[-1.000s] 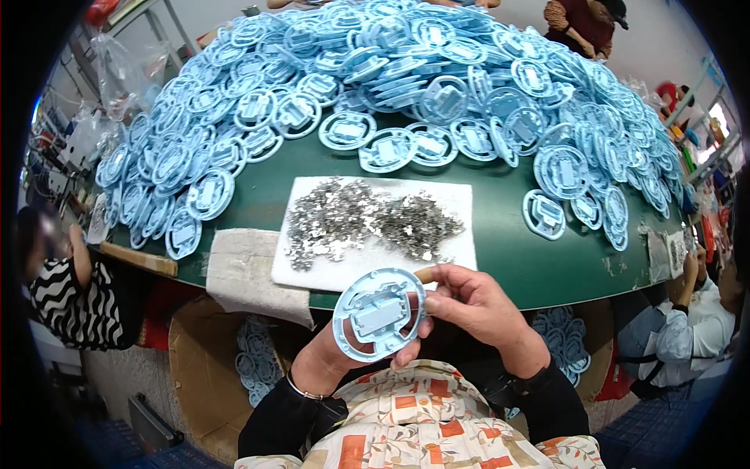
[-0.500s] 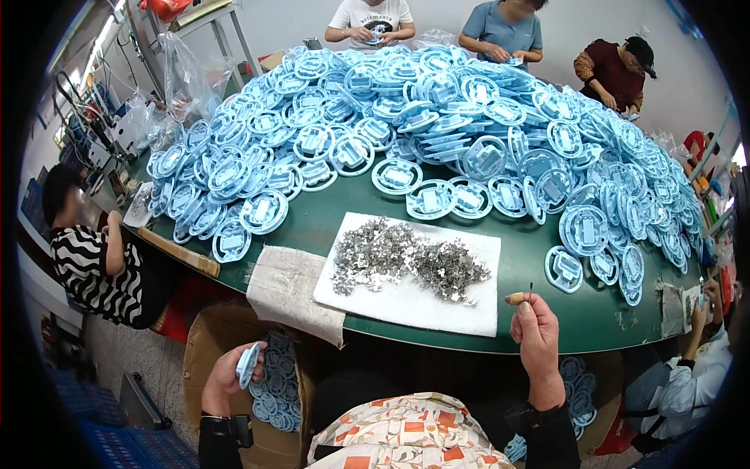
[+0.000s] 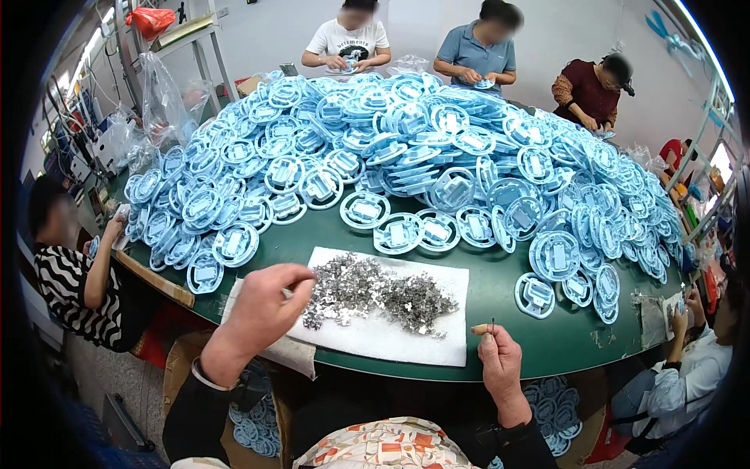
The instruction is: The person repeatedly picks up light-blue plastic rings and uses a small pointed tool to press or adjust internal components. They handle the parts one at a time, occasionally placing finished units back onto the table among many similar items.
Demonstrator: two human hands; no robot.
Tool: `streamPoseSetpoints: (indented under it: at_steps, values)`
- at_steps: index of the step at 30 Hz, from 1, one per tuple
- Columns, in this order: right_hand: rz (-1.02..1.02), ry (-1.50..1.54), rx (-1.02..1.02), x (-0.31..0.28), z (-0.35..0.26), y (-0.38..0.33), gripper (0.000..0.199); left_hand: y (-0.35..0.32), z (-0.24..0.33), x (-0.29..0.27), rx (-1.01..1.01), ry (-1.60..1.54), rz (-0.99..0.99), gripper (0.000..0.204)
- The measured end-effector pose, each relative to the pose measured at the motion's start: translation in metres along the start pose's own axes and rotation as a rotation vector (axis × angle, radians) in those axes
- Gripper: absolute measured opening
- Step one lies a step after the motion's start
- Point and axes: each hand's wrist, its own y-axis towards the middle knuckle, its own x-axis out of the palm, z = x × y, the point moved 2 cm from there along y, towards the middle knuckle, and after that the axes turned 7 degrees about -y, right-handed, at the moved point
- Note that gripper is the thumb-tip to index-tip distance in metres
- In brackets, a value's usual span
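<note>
- Left hand (image 3: 262, 301) pinches at the near-left edge of the metal clips (image 3: 375, 295) on the white pad (image 3: 375, 338).
- Right hand (image 3: 500, 361) grips a thin tool (image 3: 492, 325), upright, near right.

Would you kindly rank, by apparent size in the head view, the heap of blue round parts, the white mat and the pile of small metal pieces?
1. Heap of blue round parts
2. White mat
3. Pile of small metal pieces, lying on the mat
</note>
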Motion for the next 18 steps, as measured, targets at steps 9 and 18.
streamPoseSetpoints:
  at_steps: [9, 18]
  values:
    - [-0.009, -0.017, 0.014, 0.002, -0.005, -0.002, 0.024, 0.147, -0.016, 0.137, 0.082, 0.514, -0.391, 0.022]
    - [-0.007, 0.104, -0.023, 0.003, -0.003, -0.003, 0.027, 0.136, -0.008, 0.064, -0.314, -0.399, -0.302, 0.030]
